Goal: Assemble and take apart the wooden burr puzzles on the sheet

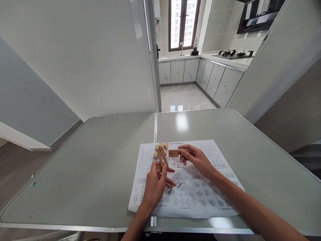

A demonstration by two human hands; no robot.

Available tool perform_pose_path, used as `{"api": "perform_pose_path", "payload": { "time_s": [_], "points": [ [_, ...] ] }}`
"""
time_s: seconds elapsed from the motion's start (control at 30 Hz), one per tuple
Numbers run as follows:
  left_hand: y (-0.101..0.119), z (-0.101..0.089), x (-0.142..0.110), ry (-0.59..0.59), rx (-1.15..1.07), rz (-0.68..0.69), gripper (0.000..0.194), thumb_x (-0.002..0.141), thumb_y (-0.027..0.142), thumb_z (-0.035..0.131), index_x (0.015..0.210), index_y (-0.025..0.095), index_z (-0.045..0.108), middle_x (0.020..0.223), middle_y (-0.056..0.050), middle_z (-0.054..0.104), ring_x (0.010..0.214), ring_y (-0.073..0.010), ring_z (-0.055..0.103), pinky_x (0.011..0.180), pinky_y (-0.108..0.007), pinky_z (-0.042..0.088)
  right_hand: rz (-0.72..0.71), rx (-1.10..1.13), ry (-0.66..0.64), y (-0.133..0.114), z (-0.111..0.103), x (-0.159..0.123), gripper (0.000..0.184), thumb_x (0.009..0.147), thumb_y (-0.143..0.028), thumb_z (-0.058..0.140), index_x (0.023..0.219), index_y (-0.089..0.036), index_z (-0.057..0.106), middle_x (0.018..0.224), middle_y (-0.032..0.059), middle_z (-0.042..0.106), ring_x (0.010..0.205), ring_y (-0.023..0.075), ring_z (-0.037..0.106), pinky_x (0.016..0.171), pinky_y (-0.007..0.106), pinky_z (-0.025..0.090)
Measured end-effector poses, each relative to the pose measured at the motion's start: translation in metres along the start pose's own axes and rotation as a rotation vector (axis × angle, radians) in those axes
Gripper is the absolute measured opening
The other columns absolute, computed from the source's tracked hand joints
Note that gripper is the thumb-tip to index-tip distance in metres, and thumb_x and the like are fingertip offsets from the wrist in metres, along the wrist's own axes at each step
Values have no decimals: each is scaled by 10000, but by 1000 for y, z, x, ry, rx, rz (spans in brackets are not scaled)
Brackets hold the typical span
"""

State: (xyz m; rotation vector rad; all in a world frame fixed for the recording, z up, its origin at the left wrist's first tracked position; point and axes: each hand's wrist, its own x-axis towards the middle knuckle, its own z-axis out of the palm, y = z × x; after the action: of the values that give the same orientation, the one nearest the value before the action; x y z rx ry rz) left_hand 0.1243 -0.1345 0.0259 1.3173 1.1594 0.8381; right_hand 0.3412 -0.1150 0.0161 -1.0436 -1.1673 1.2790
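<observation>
My left hand (158, 179) pinches a wooden puzzle piece (162, 156) marked "2", with a long slot cut through it; the piece tilts up away from me. To its right, my right hand (194, 157) has its fingers closed on the right end of a second wooden puzzle piece (173, 153), which lies sideways and bears a dark mark like a "3". Several small wooden pieces (166, 145) sit just behind the "2" piece, partly hidden by it. Under both hands spreads a printed paper sheet (200, 201) covered with small line diagrams.
The sheet rests on a grey folding table (95, 174) with a metal seam (155, 129) down its middle. A small teal bit (33, 184) lies near the left edge. Beyond the table are a sliding door (105, 60) and a kitchen with a gas hob (234, 54).
</observation>
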Motion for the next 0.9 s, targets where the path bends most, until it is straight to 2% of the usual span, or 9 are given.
{"api": "perform_pose_path", "payload": {
  "time_s": [0.13, 0.27, 0.37, 0.5, 0.63, 0.73, 0.83, 0.9],
  "points": [
    [-7, 0, -1, 35, 76, 77, 427, 1042, 551, 497, 1297, 209, 480, 1046, -86, 798, 640, -201, 791, 617, -347, 678, 37, 42, -87, 1, 8, -2, 403, 932, -543, 737, 1099, -177, 716, 812, 60, 778, 740, 207, 735, 783, 412, 622],
    [-14, 0, -1, 75, 228, 202, 411, 1067, 482, 475, 1399, 241, 497, 1143, -78, 792, 699, -184, 799, 706, -354, 687, 0, 28, -85, 7, 15, -4, 406, 924, -557, 741, 1077, -182, 706, 944, 98, 798, 816, 243, 781, 759, 423, 649],
    [-19, -1, -1, 121, 353, 292, 427, 1079, 421, 469, 1476, 263, 478, 1152, -61, 801, 742, -185, 811, 736, -346, 682, -44, -43, -109, 10, 17, -7, 372, 997, -544, 653, 1060, -180, 692, 851, 73, 782, 698, 198, 746, 634, 342, 617],
    [-24, -4, -2, 201, 507, 400, 431, 1086, 334, 476, 1510, 261, 485, 1125, -49, 815, 822, -195, 821, 783, -332, 675, -64, -144, -151, 10, 15, -10, 371, 1045, -541, 571, 1018, -188, 682, 659, -7, 686, 489, 126, 599, 518, 276, 527],
    [-29, -6, 0, 269, 649, 526, 480, 1079, 280, 506, 1557, 254, 470, 1157, -60, 813, 880, -203, 819, 797, -308, 665, -95, -237, -116, 7, 15, -12, 365, 1050, -533, 559, 1017, -194, 690, 634, -21, 659, 482, 129, 590, 524, 273, 522],
    [-31, -6, 3, 305, 721, 606, 519, 1078, 254, 514, 1592, 253, 439, 1142, -59, 816, 836, -189, 811, 771, -285, 657, -115, -283, -102, 5, 16, -14, 366, 1053, -529, 550, 1016, -194, 692, 632, -19, 665, 476, 132, 595, 527, 276, 531],
    [-32, -6, 4, 320, 772, 641, 547, 1082, 244, 503, 1619, 257, 401, 1165, -72, 811, 808, -187, 804, 743, -277, 648, -121, -301, -94, 2, 19, -17, 369, 1052, -533, 545, 993, -197, 687, 623, -19, 665, 463, 133, 592, 521, 277, 528],
    [-32, -5, 3, 306, 790, 641, 549, 1087, 252, 491, 1627, 252, 392, 1167, -83, 809, 837, -198, 805, 788, -294, 648, -124, -312, -89, 1, 20, -18, 369, 1053, -533, 542, 976, -200, 681, 615, -19, 657, 460, 135, 589, 522, 281, 526]
  ]
}}
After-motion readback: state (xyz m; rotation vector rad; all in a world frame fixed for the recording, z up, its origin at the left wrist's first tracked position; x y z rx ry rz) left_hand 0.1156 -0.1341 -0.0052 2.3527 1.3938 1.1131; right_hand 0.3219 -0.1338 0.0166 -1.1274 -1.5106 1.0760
